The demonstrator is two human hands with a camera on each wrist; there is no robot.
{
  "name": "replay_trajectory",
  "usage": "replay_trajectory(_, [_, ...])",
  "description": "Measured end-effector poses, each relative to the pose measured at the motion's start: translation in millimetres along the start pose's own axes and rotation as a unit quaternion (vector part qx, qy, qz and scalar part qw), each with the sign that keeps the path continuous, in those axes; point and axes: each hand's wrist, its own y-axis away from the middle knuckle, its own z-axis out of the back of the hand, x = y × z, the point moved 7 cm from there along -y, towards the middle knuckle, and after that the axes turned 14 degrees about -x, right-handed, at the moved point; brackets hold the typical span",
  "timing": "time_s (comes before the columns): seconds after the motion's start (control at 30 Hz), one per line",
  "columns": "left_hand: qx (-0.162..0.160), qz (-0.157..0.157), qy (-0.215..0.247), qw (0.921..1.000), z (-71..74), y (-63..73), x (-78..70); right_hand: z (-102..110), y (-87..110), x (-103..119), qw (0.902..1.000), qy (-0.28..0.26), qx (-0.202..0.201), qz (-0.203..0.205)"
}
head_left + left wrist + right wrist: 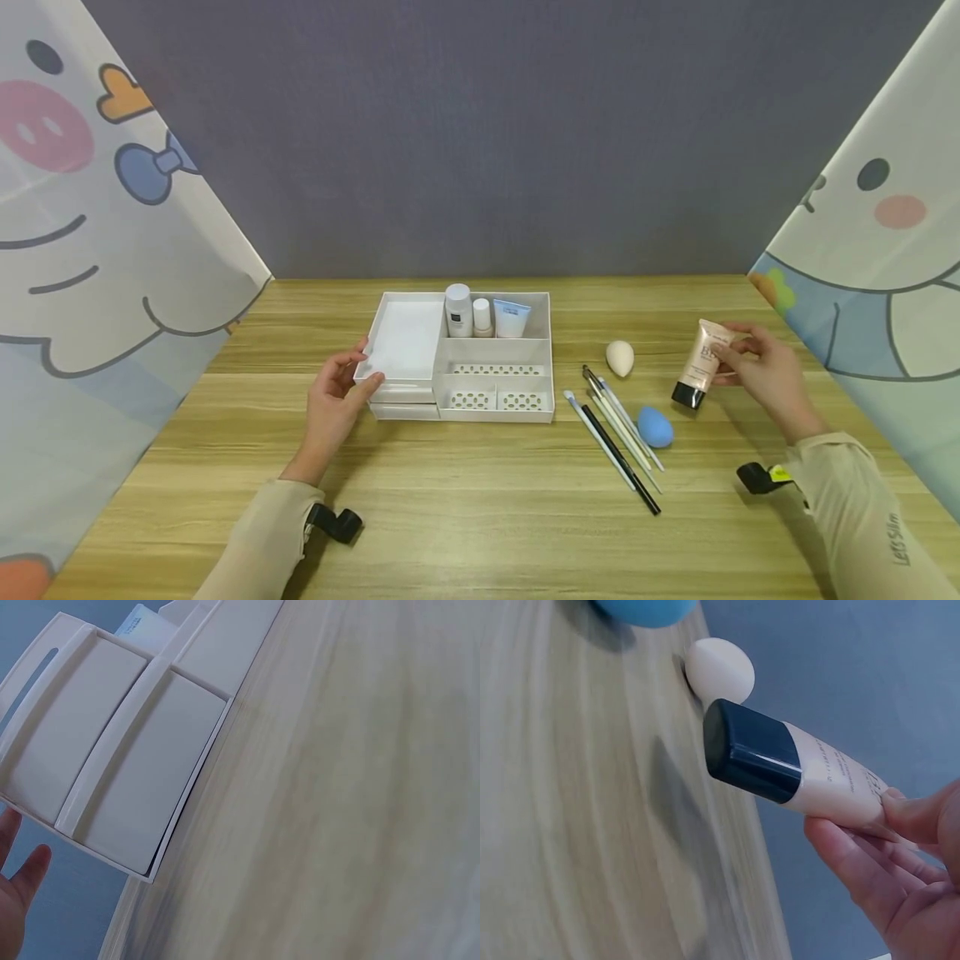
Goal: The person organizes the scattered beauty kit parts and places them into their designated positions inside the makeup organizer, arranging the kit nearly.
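Note:
In my right hand [765,371] a pale pink BB cream tube [705,358] is pinched between thumb and fingers, its black cap tilted down. The right wrist view shows the tube [832,780] raised over the table, with a shadow below. My left hand [333,408] rests by the left side of a white cosmetics organizer [405,333], fingers loosely extended along its edge. Two drawer fronts [142,772] of it face the left wrist camera, both closed. A white bottle [459,312], a small white-capped bottle [482,317] and a light blue tube [512,318] stand in its back compartment.
Between the organizer and my right hand lie several makeup brushes [618,433], a white makeup sponge [620,358] and a blue makeup sponge [656,427]. The wooden table [450,517] ends at a grey back panel [487,150], with cartoon-printed cloths at both sides.

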Motion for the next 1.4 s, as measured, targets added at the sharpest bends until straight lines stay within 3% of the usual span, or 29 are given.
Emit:
replay_trajectory(0.13, [-0.002, -0.002, 0.004, 1.0, 0.4, 0.2, 0.2, -3.2, -2.1, 7.6, 0.9993, -0.033, -0.015, 0.001])
replay_trajectory(0.33, [-0.004, -0.001, 0.003, 1.0, 0.5, -0.1, 0.8, -13.4, -3.7, 23.4, 0.9983, -0.019, -0.036, 0.042])
replay_trajectory(0.5, [-0.006, 0.002, 0.006, 1.0, 0.4, -0.1, 1.5, -27.7, -2.6, 38.0, 0.9944, -0.072, -0.041, 0.067])
replay_trajectory(0.63, [-0.005, 0.002, 0.012, 0.9999, 0.2, 0.3, 1.2, -39.6, -1.2, 48.5, 0.9946, -0.043, -0.043, 0.085])
replay_trajectory(0.83, [-0.004, 0.006, 0.012, 0.9999, -0.4, 0.3, 0.8, -58.4, 0.3, 59.0, 0.9943, -0.016, -0.034, 0.1])
replay_trajectory(1.4, [-0.005, 0.011, -0.001, 0.9999, 0.2, 0.3, 2.4, -108.2, 9.6, 87.9, 0.9897, -0.052, 0.004, 0.134])
